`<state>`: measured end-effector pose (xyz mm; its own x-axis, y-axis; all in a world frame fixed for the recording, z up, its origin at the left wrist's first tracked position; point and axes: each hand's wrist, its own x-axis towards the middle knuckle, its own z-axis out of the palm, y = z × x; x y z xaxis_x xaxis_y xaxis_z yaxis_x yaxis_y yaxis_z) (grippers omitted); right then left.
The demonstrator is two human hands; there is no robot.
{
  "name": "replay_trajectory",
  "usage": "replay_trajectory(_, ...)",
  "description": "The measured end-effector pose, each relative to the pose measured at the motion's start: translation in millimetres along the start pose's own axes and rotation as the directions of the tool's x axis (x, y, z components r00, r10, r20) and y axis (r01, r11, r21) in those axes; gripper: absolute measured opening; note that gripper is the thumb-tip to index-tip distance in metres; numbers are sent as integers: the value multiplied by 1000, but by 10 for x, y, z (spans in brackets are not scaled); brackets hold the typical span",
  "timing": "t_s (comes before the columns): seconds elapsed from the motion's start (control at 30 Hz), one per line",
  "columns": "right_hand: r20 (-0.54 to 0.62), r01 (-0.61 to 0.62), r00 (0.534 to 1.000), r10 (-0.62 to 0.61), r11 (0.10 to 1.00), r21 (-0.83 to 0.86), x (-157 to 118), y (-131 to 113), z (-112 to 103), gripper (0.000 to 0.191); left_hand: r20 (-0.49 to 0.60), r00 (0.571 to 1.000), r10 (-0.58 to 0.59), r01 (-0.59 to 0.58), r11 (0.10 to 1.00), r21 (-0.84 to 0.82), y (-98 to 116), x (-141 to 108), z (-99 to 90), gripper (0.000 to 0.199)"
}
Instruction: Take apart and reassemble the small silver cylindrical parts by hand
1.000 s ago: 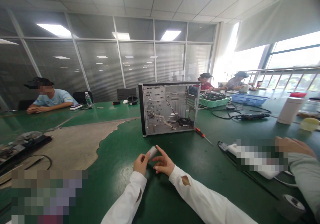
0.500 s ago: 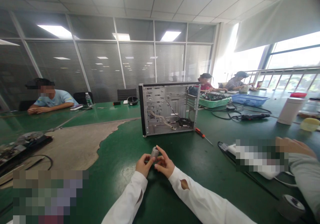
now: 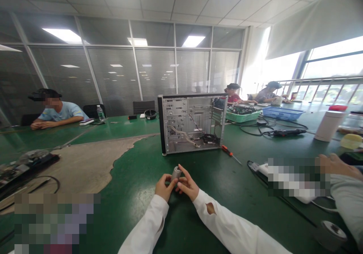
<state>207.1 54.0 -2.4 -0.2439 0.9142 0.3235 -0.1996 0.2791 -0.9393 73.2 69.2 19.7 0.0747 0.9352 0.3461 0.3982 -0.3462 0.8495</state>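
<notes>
A small grey metal cylinder with a recess in its upper end is held tilted just above the green table. My left hand pinches its side between thumb and fingers. From the other side, my right hand bears on it, the index fingertip at the upper rim and the thumb near its lower part; the other fingers curl underneath and are partly hidden. Beyond both hands stands an opened computer case, with cables and a black fan inside. An orange-handled screwdriver lies at the case's right.
A white power strip lies at the right, near another person's hand. A larger grey cylinder is at the lower right. Green basket, blue basket and white bottle stand further back. Circuit parts lie left.
My hands and the cylinder have shifted slightly right. My right fingers have moved a little around the cylinder. The other person's hand at the right has drawn slightly away.
</notes>
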Motion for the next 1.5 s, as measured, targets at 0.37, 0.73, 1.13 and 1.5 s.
replay_trajectory(0.37,-16,-78,997,80,993,92,49,26,-42,70,-3,1000,26,-25,998,54,84,-38,-22,24)
replay_trajectory(0.73,-89,-182,973,214,944,277,97,136,-84,76,62,991,119,-127,981,150,111,-63,11,25)
replay_trajectory(1.13,-25,-207,971,238,890,407,128,134,-97,91,87,987,132,-144,979,142,72,-64,27,28)
replay_trajectory(1.5,15,-247,960,279,825,509,91,12,-123,79,98,991,87,-96,991,93,64,-52,20,31)
